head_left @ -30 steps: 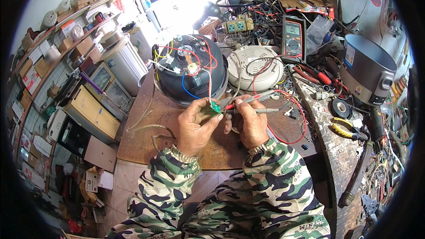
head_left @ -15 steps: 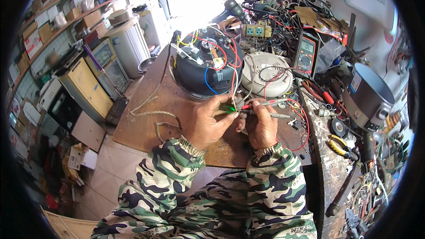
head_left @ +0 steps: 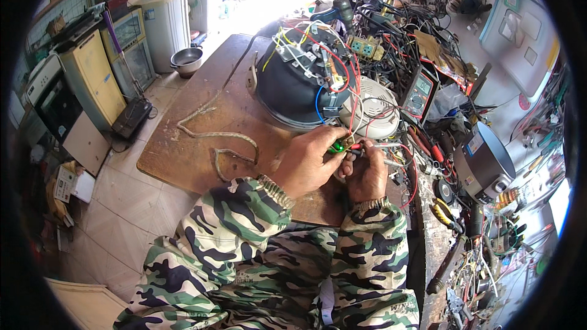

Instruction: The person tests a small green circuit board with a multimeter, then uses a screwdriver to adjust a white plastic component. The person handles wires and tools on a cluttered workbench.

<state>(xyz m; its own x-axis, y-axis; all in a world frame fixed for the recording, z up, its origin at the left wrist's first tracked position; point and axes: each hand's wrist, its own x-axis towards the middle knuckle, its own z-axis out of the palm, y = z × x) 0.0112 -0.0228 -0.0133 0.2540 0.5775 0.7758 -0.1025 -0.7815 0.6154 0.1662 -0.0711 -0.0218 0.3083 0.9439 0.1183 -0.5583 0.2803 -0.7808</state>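
Observation:
My left hand (head_left: 310, 162) is closed, thumb and fingers pinching a small green part (head_left: 337, 146) that has wires running to it. My right hand (head_left: 368, 174) grips the multimeter probes (head_left: 375, 145), one red and one dark, with their tips close to the green part. Just what the tips touch is hidden by the fingers. Beyond my hands an upturned black cooker body (head_left: 290, 88) shows its underside, with red, white, yellow and blue wires. Some of these wires lead down to my fingers. To its right lies a round beige vented base cover (head_left: 386, 110).
A multimeter (head_left: 420, 93) leans at the right before a heap of tangled cables (head_left: 391, 24). A beige cord (head_left: 229, 136) lies on the brown table (head_left: 177, 153). Yellow-handled pliers (head_left: 445, 215), a tape roll (head_left: 444, 191) and a grey pot (head_left: 484, 162) crowd the right side.
My view has turned, so the cooker and multimeter appear shifted and tilted in the picture. Both hands keep their hold on the green part and the probes.

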